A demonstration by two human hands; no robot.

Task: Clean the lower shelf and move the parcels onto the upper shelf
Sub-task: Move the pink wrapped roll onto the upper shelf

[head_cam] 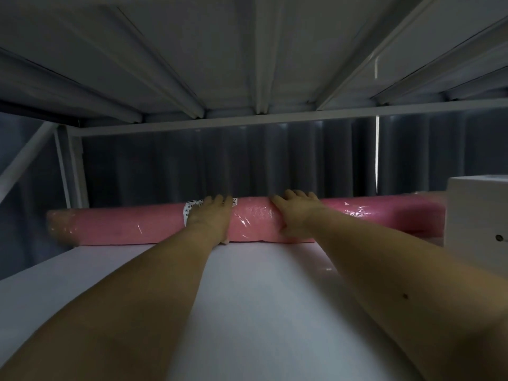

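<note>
Two hands: left hand and right hand flat, fingers spread on the pink roll, not clenched.
Roll: far back on shelf, beside white box.
Advice: push evenly, keep ends level.

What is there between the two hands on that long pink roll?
In the head view, only a bare stretch of the plastic-wrapped pink roll lies between the left hand and right hand; nothing else sits there.

White label on the pink roll, print too blurred to read, only a "2" at its right end
</note>
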